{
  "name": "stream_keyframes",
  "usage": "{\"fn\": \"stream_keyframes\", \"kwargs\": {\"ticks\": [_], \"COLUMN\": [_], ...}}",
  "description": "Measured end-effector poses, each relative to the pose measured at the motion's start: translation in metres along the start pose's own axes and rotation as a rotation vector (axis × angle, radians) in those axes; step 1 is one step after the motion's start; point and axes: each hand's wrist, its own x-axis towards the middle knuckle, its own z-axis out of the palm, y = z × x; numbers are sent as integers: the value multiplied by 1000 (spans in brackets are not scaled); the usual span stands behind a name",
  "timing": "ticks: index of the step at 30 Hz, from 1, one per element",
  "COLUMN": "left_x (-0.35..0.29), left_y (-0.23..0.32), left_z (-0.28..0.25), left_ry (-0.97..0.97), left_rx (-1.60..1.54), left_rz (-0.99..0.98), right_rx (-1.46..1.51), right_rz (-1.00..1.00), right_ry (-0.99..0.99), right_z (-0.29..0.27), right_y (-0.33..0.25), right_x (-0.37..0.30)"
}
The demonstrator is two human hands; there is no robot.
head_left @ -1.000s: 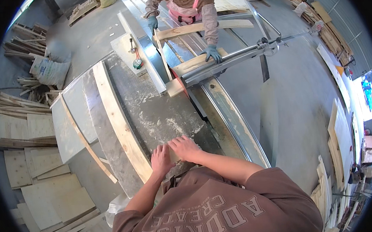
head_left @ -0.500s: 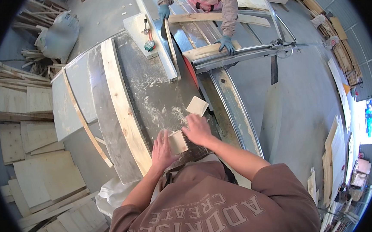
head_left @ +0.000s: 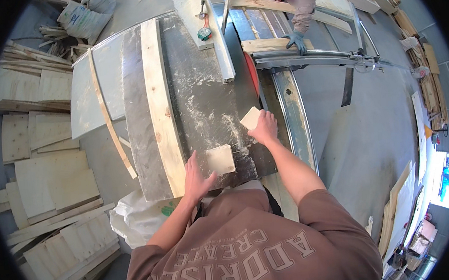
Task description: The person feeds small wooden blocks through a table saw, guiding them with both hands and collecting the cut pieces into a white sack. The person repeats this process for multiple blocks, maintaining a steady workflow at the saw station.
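Note:
Two small, pale, square wood blocks are on the dusty dark tabletop (head_left: pixel 197 116) in front of me. My right hand (head_left: pixel 265 128) grips one wood block (head_left: pixel 250 118), lying slantwise by the table's right edge, between thumb and fingers. The other wood block (head_left: pixel 220 159) lies flat nearer to me. Beside its left edge is my left hand (head_left: pixel 197 179), thumb and fingers apart, holding nothing.
A long plank (head_left: pixel 163 108) lies along the table's left part. Ahead, a metal fence (head_left: pixel 220 46) stands beside a red saw guard (head_left: pixel 251 70). Across the saw, a co-worker's gloved hand (head_left: pixel 297 41) touches a board. Stacked panels (head_left: pixel 55 178) fill the left.
My right hand has moved right and forward and taken hold of the farther wood block. My left hand has drawn slightly off the nearer one. The view has shifted.

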Motion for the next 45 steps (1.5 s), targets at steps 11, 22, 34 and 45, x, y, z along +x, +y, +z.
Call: {"fn": "stream_keyframes", "kwargs": {"ticks": [11,22,34,45], "left_x": [10,5,5,45], "left_y": [-28,12,25,25], "left_z": [44,40,-6,3], "left_ry": [97,-36,-121,-325], "left_rx": [-687,-853,44,504], "left_rz": [-266,-346,107,245], "right_rx": [40,936,341,-90], "right_rz": [-805,-151,-456,-641], "right_ry": [-138,-302,-317,-332], "right_z": [-57,30,-29,-30], "right_y": [-87,-69,-65,-84], "right_x": [-126,-140,-142,-119]}}
